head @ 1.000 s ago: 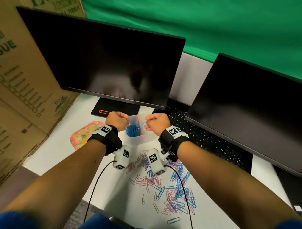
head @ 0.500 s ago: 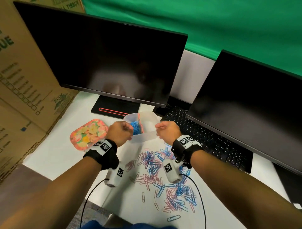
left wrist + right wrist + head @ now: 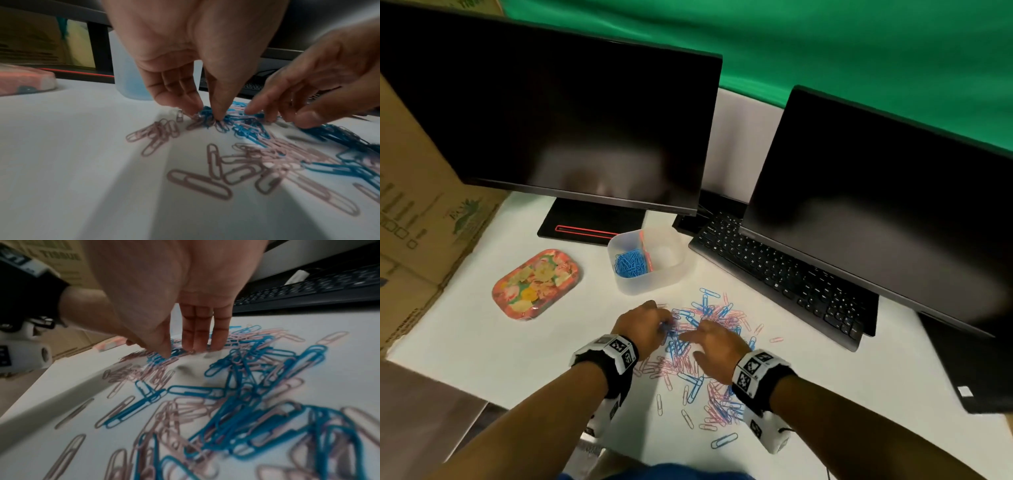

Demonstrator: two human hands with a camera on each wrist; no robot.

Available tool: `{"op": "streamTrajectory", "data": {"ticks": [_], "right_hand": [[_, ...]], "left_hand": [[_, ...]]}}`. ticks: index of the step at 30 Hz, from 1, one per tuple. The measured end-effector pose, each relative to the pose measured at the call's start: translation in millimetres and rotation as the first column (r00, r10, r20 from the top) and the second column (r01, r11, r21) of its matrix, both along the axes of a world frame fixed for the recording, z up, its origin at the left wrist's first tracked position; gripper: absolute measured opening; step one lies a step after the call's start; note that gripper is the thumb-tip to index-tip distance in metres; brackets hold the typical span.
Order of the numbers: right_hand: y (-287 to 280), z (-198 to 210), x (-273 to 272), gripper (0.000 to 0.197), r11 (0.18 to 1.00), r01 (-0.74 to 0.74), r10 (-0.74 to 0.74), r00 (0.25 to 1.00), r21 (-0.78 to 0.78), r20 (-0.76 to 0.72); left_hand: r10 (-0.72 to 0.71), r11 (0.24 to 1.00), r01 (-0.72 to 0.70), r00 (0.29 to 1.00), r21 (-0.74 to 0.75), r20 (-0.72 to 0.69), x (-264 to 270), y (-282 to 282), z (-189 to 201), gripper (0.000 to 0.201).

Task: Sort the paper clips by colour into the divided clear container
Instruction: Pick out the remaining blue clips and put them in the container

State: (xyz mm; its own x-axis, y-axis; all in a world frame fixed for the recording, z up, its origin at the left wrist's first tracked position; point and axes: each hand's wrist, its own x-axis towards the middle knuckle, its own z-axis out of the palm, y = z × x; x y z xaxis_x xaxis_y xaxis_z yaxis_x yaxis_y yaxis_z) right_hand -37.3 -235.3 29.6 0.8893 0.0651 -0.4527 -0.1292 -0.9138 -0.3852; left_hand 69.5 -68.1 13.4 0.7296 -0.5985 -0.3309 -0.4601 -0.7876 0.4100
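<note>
White desk (image 3: pixel 482 342) carries the container (image 3: pixel 650 284) just beyond the clips (image 3: pixel 709 346), nearer the left hand (image 3: pixel 643 325), whose grip pinches blue clips (image 3: pixel 207 113); the right hand (image 3: pixel 717 346) hovers released.

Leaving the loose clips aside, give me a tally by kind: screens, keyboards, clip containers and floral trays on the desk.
Black screens: 2
Black keyboard: 1
Clear divided plastic container: 1
Floral oval tray: 1
Total: 5

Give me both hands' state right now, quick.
Left hand: pinching blue paper clips in the pile.
Right hand: open, fingertips on the pile, holding nothing.
</note>
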Motion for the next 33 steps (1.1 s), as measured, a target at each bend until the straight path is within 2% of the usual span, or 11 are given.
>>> {"op": "streamTrajectory", "data": {"ticks": [3, 7, 9, 14, 20, 24, 27, 29, 31, 33], "right_hand": [[7, -5, 1, 0.045, 0.993, -0.092, 0.095, 0.995, -0.078, 0.036], [-1, -8, 0, 0.032, 0.997, -0.021, 0.027, 0.996, -0.075, 0.083], [-6, -10, 0, 0.027, 0.997, 0.008, -0.001, 0.996, -0.078, 0.095], [-10, -13, 0, 0.014, 0.996, 0.043, -0.033, 0.993, -0.082, 0.113], [-9, -15, 1, 0.008, 0.995, 0.097, -0.095, 0.991, -0.016, 0.09], [-15, -15, 1, 0.016, 0.97, 0.191, -0.199, 0.979, 0.151, 0.034], [-19, -13, 0, 0.025, 0.863, 0.376, -0.389, 0.921, 0.338, -0.03], [-19, -11, 1, 0.026, 0.754, 0.478, -0.494, 0.865, 0.451, -0.092], [-20, -8, 1, 0.029, 0.566, 0.569, -0.553, 0.799, 0.597, -0.238], [-20, -3, 1, 0.028, 0.36, 0.646, -0.574, 0.722, 0.673, -0.385]], "left_hand": [[0.017, 1.0, -0.017, 0.999, 0.003, 0.03, 3, 1, 0, 0.014], [0.155, 0.983, -0.159, 0.987, -0.094, -0.045, 8, 3, 6, 0.007], [0.242, 0.956, -0.254, 0.966, -0.147, -0.093, 12, 6, 8, 0.01], [0.328, 0.929, -0.343, 0.937, -0.139, -0.122, 20, 20, 11, 0.011], [0.336, 0.917, -0.371, 0.916, -0.147, -0.217, 20, 31, 9, 0.014], [0.349, 0.877, -0.427, 0.881, -0.221, -0.319, 15, 35, 7, 0.016], [0.328, 0.794, -0.513, 0.813, -0.326, -0.481, 15, 38, 3, 0.028], [0.304, 0.697, -0.608, 0.731, -0.381, -0.611, 13, 36, 4, 0.035], [0.284, 0.574, -0.72, 0.621, -0.39, -0.73, 10, 31, 9, 0.028], [0.255, 0.473, -0.804, 0.517, -0.361, -0.817, 9, 26, 12, 0.023]]}}
